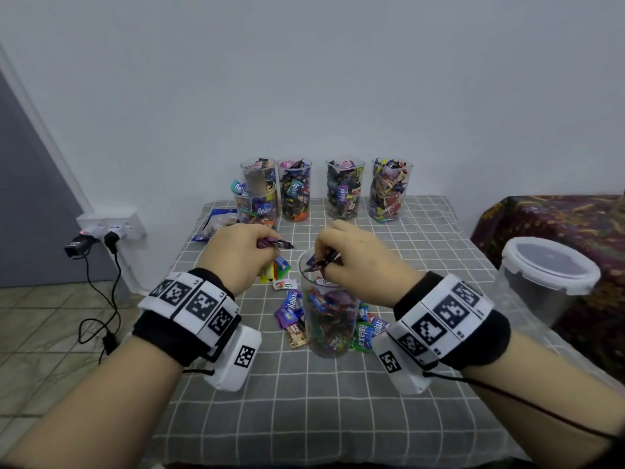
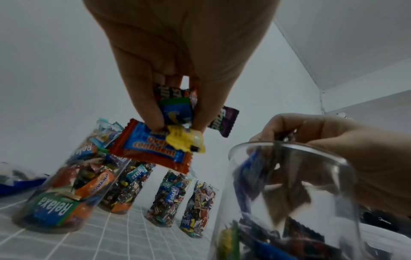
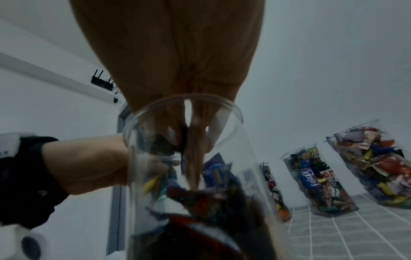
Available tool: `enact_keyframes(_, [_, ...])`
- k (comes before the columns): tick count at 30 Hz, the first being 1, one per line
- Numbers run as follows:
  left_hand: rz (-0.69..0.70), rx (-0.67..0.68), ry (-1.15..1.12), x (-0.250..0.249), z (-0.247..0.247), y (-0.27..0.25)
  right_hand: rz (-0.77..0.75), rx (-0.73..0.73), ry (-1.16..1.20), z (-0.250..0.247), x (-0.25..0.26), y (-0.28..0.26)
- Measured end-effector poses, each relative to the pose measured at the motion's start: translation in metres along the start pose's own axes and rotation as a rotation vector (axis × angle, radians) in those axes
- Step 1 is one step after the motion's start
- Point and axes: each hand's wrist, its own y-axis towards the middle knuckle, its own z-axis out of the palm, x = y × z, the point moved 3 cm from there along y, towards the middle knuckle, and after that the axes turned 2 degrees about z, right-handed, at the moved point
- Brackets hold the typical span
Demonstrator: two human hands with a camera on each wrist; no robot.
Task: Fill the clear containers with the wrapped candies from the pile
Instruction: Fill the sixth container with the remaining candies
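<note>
Tablecloth point(image 1: 338, 418); candies point(image 1: 319, 262) in right hand point(image 1: 358, 258)

In the head view the right hand point(image 1: 355, 255) covers part of the near clear container point(image 1: 329, 309)'s mouth, so the candy in its fingers shows only as dark wrapper ends. Left of that container, the left hand point(image 1: 236, 252) hides most of its bunch of candies point(image 1: 275, 244). In the right wrist view the container's base is cut off by the bottom edge, its contents blurred. Wrapper print in the far containers point(image 1: 389, 191) is mostly unreadable.
</note>
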Motion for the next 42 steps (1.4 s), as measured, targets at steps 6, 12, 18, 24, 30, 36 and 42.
enact_keyframes(6, [0.013, -0.030, -0.013, -0.008, -0.004, 0.001, 0.080, -0.107, 0.107, -0.001, -0.014, -0.012])
enact_keyframes(12, [0.036, -0.102, -0.146, -0.019, -0.015, 0.008, 0.324, 0.017, 0.617, 0.022, -0.040, -0.032])
enact_keyframes(18, [0.098, -0.154, -0.263, -0.047, -0.019, 0.012, 0.378, 0.065, 0.780, 0.042, -0.046, -0.039])
enact_keyframes(24, [0.150, -0.038, -0.290, -0.063, 0.006, 0.008, 0.369, 0.038, 0.815, 0.043, -0.045, -0.039])
enact_keyframes(30, [0.169, 0.099, -0.170, -0.067, 0.027, -0.001, 0.327, 0.002, 0.860, 0.041, -0.044, -0.039])
enact_keyframes(36, [0.173, 0.160, -0.126, -0.067, 0.026, -0.001, 0.321, 0.014, 0.850, 0.040, -0.043, -0.039])
enact_keyframes(42, [0.184, 0.183, -0.151, -0.070, 0.024, -0.002, 0.338, 0.065, 0.839, 0.040, -0.044, -0.038])
